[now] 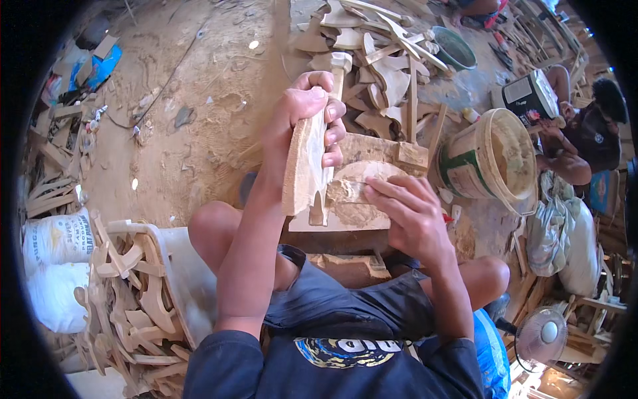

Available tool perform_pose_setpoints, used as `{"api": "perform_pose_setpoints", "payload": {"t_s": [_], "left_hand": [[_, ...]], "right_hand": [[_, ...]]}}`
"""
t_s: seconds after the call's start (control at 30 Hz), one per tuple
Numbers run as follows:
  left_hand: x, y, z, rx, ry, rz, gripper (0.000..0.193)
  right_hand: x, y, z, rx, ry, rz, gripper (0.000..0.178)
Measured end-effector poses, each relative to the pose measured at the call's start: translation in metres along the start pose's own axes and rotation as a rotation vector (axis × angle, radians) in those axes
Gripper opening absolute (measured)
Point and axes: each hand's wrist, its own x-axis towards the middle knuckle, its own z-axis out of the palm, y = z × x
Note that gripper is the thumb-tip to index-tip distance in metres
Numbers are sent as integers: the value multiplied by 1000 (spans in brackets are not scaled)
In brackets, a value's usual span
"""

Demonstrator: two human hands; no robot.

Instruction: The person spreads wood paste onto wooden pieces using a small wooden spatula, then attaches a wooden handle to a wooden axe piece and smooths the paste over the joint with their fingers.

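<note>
My left hand (pixel 311 113) is wrapped round a pale carved wooden piece (pixel 304 167), a broad blade shape with a narrower post rising at its far end. It is held upright above my lap. Between the fingers and thumb of my right hand (pixel 415 213) is a short flat strip (pixel 347 191) smeared with tan paste. The strip's tip is close to the wooden piece's lower edge; whether they touch I cannot tell. Under both hands lies a wooden board (pixel 312 223), with a round patch of tan paste (pixel 362 169) spread on it.
Cut wooden pieces (pixel 389 83) are heaped ahead, beside a green tub (pixel 454 48). A paste-crusted bucket (pixel 475 159) stands at the right, near another person (pixel 588 133). More carved pieces (pixel 143 306) pile up at my left. A fan (pixel 541 339) is at the lower right.
</note>
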Motion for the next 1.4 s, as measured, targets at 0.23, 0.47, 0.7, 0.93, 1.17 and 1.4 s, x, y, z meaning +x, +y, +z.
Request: {"api": "perform_pose_setpoints", "payload": {"t_s": [0.23,0.47,0.7,0.93,1.17,1.4], "left_hand": [[1,7,6,20,55,1,28],[-4,20,1,-190,-56,-49,35],[-3,22,2,-207,-102,-22,38],[-3,21,0,-207,-66,2,36],[-5,25,2,-155,-45,13,34],[-1,18,6,-171,-68,-40,33]], "right_hand": [[-13,-2,15,290,27,57,52],[-22,7,8,604,-93,263,36],[-20,2,27,681,47,467,19],[-23,-6,32,424,67,266,19],[-24,1,9,494,-38,86,17],[-14,3,20,337,140,330,16]]}}
